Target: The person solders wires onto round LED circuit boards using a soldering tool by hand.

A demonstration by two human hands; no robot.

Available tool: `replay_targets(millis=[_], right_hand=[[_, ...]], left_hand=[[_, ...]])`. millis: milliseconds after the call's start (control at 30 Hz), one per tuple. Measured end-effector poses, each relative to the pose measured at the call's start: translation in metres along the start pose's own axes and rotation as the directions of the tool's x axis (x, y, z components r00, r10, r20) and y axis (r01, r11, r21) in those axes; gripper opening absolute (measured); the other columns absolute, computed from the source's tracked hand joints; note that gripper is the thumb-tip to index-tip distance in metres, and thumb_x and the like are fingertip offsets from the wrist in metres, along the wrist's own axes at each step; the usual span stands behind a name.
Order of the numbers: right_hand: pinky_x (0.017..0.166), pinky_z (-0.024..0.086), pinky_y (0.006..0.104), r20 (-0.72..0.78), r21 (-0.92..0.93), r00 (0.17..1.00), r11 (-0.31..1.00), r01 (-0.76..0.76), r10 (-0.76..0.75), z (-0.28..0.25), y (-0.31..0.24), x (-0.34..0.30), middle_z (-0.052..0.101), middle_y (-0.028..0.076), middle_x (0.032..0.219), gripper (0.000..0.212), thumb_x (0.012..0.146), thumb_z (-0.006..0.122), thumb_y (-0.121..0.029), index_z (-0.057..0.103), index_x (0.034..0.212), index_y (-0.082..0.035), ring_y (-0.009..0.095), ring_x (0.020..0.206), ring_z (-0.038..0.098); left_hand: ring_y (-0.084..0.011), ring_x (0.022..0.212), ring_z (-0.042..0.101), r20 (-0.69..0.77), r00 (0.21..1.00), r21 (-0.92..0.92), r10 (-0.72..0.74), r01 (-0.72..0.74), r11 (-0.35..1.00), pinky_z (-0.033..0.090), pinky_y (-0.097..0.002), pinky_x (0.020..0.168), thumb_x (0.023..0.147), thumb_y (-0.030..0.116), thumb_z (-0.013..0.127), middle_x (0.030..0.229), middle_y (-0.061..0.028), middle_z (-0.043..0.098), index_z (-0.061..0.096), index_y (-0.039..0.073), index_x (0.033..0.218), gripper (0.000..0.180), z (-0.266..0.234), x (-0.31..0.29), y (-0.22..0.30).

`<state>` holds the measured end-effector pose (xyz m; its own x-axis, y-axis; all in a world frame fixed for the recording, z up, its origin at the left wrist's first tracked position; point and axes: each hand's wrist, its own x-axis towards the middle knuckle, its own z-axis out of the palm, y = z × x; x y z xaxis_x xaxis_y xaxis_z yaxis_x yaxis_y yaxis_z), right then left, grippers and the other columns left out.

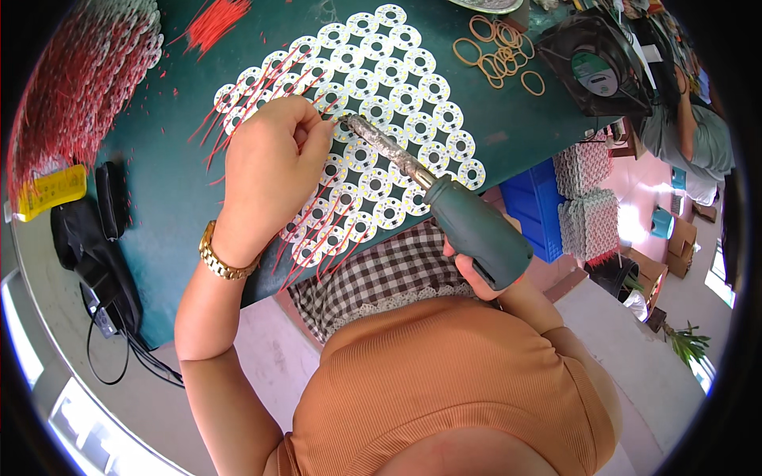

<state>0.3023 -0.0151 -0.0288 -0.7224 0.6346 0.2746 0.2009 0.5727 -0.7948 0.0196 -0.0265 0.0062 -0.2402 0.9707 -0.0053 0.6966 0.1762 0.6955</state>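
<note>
Round white LED circuit boards [389,213] lie in a joined, slanting sheet on the green table. Thin red wires [208,127] stick out from many boards on the sheet's left side. My left hand [274,155] is over the sheet, thumb and forefinger pinched together; what is between them is hidden. In my right hand is a soldering iron [480,230], gripped by its thick dark green handle. Its stained metal tip meets the boards right beside my left fingertips. The handle covers most of my right hand [475,274].
Stacked wired boards [87,71] and a red wire bundle [214,24] lie at the left and far left. Rubber bands [496,51] and a black fan [595,67] are at far right. A blue crate [532,210] stands beside the table. Another person [690,135] is further right.
</note>
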Motion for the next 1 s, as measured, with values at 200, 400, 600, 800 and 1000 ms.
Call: replay_targets(millis=[200, 400, 600, 800, 1000], right_hand=[[0.050, 0.047, 0.0337, -0.011, -0.041, 0.999, 0.998, -0.047, 0.047, 0.004, 0.004, -0.005, 0.063, 0.007, 0.083, 0.031, 0.062, 0.073, -0.017, 0.068, 0.091, -0.007, 0.025, 0.060, 0.060], [0.049, 0.047, 0.0338, -0.023, -0.071, 0.999, 0.997, 0.037, -0.038, 0.003, 0.005, 0.001, 0.062, 0.007, 0.080, 0.031, 0.061, 0.075, -0.018, 0.067, 0.089, -0.007, 0.024, 0.058, 0.060], [0.062, 0.045, 0.0279, -0.065, 0.161, 0.991, 0.981, -0.106, 0.118, 0.002, 0.019, -0.038, 0.060, 0.005, 0.077, 0.035, 0.085, 0.059, -0.026, 0.060, 0.105, 0.003, 0.015, 0.066, 0.057], [0.059, 0.041, 0.0271, 0.046, 0.196, 0.982, 0.962, -0.188, 0.183, -0.012, 0.003, -0.019, 0.057, 0.009, 0.082, 0.056, 0.087, 0.058, -0.036, 0.047, 0.123, 0.006, 0.013, 0.069, 0.050], [0.058, 0.041, 0.0286, 0.027, 0.212, 0.973, 0.950, -0.230, 0.230, -0.011, -0.001, -0.024, 0.054, 0.006, 0.076, 0.042, 0.086, 0.060, -0.035, 0.052, 0.104, 0.002, 0.014, 0.065, 0.049]], left_hand=[[-0.0228, 0.054, 0.054, -0.013, 1.000, -0.008, 0.009, -0.009, 1.000, 0.041, -0.0362, 0.052, 0.081, 0.011, 0.069, 0.062, -0.0098, 0.057, 0.059, 0.001, 0.072, 0.016, 0.001, 0.000, -0.001], [-0.0235, 0.054, 0.055, -0.004, 1.000, 0.005, -0.010, 0.010, 1.000, 0.042, -0.0367, 0.053, 0.081, 0.012, 0.069, 0.062, -0.0101, 0.058, 0.060, 0.001, 0.072, 0.017, 0.001, 0.000, 0.000], [-0.0234, 0.055, 0.055, 0.002, 1.000, -0.004, 0.004, -0.004, 1.000, 0.043, -0.0363, 0.053, 0.081, 0.012, 0.068, 0.062, -0.0101, 0.058, 0.061, 0.001, 0.073, 0.016, 0.000, -0.001, 0.001], [-0.0250, 0.056, 0.057, -0.135, 0.981, 0.097, 0.142, -0.130, 0.987, 0.044, -0.0370, 0.054, 0.083, 0.011, 0.068, 0.067, -0.0120, 0.060, 0.061, 0.000, 0.076, 0.015, 0.002, -0.005, 0.007], [-0.0280, 0.060, 0.060, -0.010, 0.995, -0.002, 0.103, -0.103, 0.995, 0.045, -0.0382, 0.055, 0.083, 0.011, 0.068, 0.068, -0.0128, 0.060, 0.061, 0.001, 0.078, 0.014, 0.004, -0.007, 0.014]])
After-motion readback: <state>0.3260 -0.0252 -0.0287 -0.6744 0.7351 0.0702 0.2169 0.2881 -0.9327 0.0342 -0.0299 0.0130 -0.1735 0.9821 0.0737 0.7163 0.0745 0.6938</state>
